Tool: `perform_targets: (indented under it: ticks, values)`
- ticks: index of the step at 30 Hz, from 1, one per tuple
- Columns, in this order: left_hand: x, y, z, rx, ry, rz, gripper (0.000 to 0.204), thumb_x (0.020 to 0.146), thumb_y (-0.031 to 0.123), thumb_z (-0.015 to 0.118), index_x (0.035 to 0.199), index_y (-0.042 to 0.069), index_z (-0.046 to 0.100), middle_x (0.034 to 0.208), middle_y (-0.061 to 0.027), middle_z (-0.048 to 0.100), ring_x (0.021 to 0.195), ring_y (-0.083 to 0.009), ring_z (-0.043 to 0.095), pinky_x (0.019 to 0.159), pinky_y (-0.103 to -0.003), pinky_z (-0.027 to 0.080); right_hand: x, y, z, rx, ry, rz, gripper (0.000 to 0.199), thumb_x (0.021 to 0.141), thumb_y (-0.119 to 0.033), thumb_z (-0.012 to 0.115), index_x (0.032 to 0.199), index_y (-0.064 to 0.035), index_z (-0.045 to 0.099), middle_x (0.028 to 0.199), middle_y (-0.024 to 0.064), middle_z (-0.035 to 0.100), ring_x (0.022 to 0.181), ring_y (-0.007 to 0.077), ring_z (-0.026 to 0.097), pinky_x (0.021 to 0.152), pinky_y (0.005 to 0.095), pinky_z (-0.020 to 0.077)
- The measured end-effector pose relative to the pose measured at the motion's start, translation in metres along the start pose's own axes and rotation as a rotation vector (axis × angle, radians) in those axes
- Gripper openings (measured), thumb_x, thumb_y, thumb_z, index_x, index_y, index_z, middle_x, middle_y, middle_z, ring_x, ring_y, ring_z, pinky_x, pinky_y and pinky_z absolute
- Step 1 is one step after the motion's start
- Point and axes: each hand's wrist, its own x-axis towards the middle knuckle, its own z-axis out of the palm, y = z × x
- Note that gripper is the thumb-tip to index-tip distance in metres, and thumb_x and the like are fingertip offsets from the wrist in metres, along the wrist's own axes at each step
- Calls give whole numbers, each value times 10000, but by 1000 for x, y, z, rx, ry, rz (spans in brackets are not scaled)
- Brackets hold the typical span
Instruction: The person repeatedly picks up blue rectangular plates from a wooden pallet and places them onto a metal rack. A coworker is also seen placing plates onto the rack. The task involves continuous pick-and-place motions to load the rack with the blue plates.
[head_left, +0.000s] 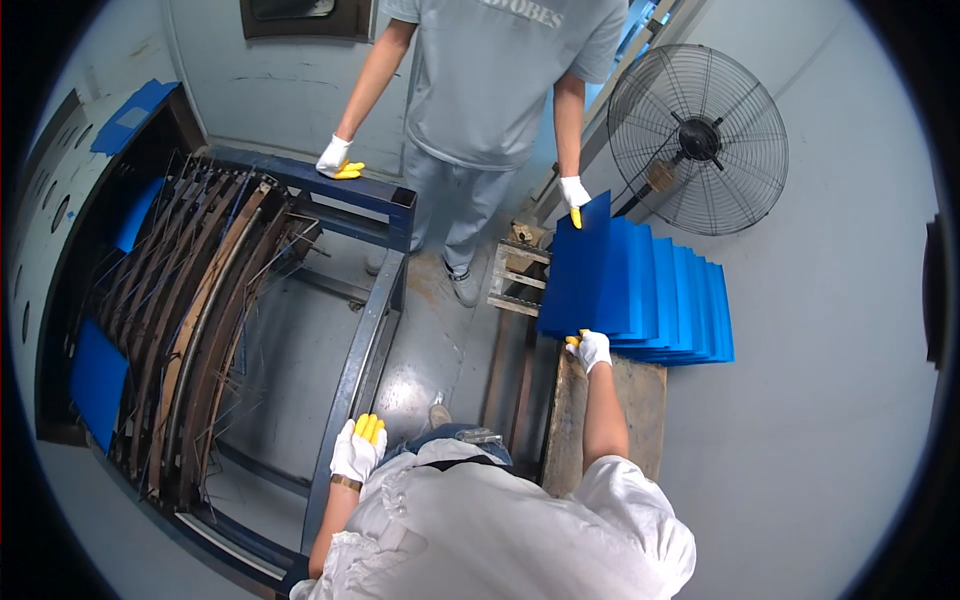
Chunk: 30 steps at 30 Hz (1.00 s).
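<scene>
My right hand, in a white glove with yellow fingertips, grips the near edge of a blue sheet. This flat panel stands upright at the front of a row of similar blue sheets. The far upper edge of the same sheet is held by a co-worker's gloved hand. My left hand, gloved alike, is at the side rail of a blue metal frame, its fingers stretched out and nothing in them. Whether it touches the rail I cannot tell.
Wire racks with dark curved bars fill the frame's left side. The co-worker's other hand rests on the far rail. A large fan stands at the back right. Beneath the sheets is a worn bench, beside a small slatted stand.
</scene>
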Motion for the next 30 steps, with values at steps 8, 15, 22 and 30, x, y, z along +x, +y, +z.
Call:
perform_targets:
  ticks: [8, 15, 22, 30]
  values:
    - [-35, 39, -40, -75, -23, 126, 297, 852, 288, 442, 1028, 54, 492, 1042, -117, 533, 976, -274, 497, 786, -428, 439, -36, 18, 27, 112, -152, 24, 162, 796, -155, 551, 909, -40, 535, 828, 104, 567, 698, 222, 562, 570, 349, 464]
    - [-26, 80, -88, -93, -117, 260, 287, 880, 252, 374, 1074, 56, 454, 1107, -125, 499, 1012, -295, 480, 852, -448, 389, -69, 114, 104, 96, -770, 517, 428, 811, -513, 411, 785, -105, 536, 663, 27, 543, 614, 194, 509, 534, 322, 416]
    - [-80, 112, -124, 1682, -18, 1129, 243, 806, 183, 471, 1020, 81, 524, 1077, -38, 539, 1065, -183, 439, 942, -337, 318, -326, 147, 365, -308, -1562, 835, 574, 864, -474, 267, 1144, 0, 432, 1091, 171, 518, 982, 332, 508, 841, 460, 411]
    - [-117, 159, -149, 2364, 532, 1324, 264, 809, 229, 423, 985, 82, 555, 1022, -70, 578, 977, -204, 524, 839, -340, 382, -564, 189, 529, -285, -1890, 800, 499, 850, -386, 440, 1171, -9, 380, 1140, 149, 469, 1031, 260, 480, 874, 398, 411]
